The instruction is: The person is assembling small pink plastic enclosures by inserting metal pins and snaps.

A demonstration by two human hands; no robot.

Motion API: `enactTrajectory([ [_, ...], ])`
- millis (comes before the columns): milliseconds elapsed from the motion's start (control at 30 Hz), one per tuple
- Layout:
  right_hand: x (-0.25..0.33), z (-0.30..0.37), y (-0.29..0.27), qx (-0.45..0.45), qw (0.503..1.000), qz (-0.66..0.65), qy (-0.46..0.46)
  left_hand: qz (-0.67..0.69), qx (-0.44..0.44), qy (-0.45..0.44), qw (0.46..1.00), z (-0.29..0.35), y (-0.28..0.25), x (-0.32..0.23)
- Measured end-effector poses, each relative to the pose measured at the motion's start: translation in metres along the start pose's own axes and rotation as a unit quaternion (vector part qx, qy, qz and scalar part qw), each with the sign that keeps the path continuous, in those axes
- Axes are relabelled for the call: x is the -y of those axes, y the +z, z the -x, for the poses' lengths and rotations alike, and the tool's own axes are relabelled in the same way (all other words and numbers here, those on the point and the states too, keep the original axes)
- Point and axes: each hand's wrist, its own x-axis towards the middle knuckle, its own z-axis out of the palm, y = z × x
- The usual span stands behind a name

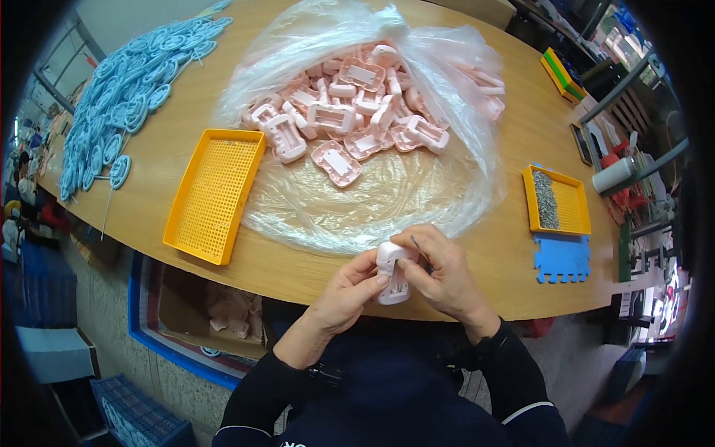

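A pale pink plastic shell (393,293) with a rectangular opening is held upright at the table's near edge. My left hand (344,289) grips its left side, the thumb pressed on the front. From the right, my right hand (445,274) closes on the same shell, its thumb near the opening. A small dark metal piece (415,243) shows by the right fingertips; its kind is too small to make out. Beyond my hands, several similar pink shells (330,119) lie heaped in a clear plastic bag (313,216).
A yellow perforated tray (201,195) stands left of the bag. Light blue moulded parts (123,108) are piled at the far left. A yellow tray (575,207) with small metal pieces (545,200) rests by a blue foam mat (561,258) at right. Below the table, a cardboard box (182,309) holds pink parts.
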Motion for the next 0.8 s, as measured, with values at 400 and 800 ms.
enactTrajectory([
  [400, -0.053, -0.129, 0.043, 0.030, 0.966, 0.258, -0.011, -0.723, -0.387, -0.025, 0.571, 0.210, -0.081, -0.049],
  [800, -0.068, -0.093, 0.023, 0.118, 0.964, 0.235, -0.026, -0.714, -0.162, 0.278, 0.622, -0.001, -0.020, -0.086],
])
